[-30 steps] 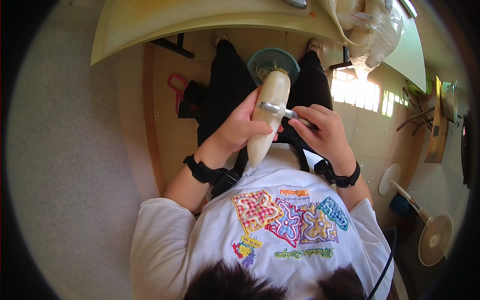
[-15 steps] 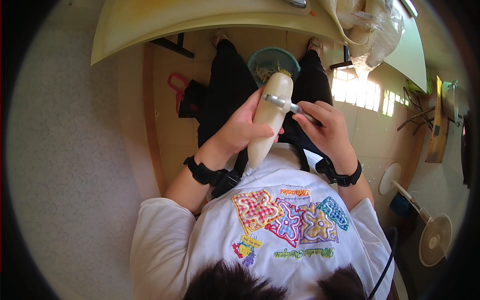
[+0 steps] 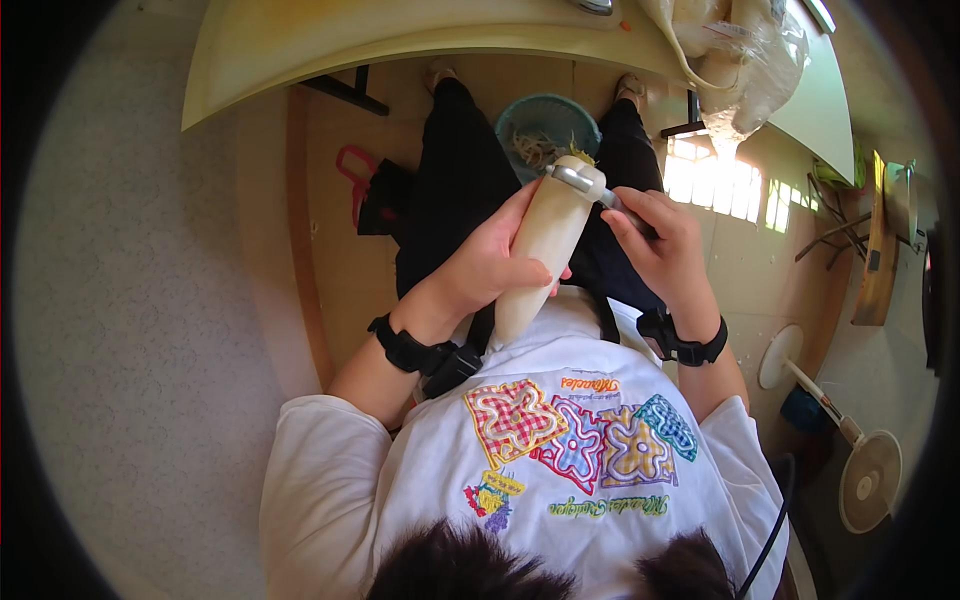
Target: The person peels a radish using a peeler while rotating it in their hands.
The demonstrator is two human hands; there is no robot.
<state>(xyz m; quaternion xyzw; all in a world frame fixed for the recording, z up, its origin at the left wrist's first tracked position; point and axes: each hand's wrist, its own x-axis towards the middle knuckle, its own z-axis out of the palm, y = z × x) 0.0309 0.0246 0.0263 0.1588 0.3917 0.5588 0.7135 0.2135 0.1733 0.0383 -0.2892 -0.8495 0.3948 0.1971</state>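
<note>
A long white radish (image 3: 548, 235) slants over my lap, its greenish stem end pointing away from me. My left hand (image 3: 497, 255) is wrapped round its middle, thumb on top. In my right hand (image 3: 665, 245) is a metal peeler (image 3: 578, 180), held by its handle. The peeler's head lies across the radish close to the stem end. Below, between my legs, a teal basin (image 3: 510, 115) holds pale peelings (image 3: 535, 150).
A pale table (image 3: 450, 35) curves across the far side. On its right part rests a clear plastic bag (image 3: 755, 70) with more white radishes. A white fan (image 3: 870, 480) stands at the right, and a black bag with a pink handle (image 3: 352, 170) lies on the floor.
The peeler has slid along the radish, away from me, to near its stem end. My right hand moved with it. My left hand keeps its hold.
</note>
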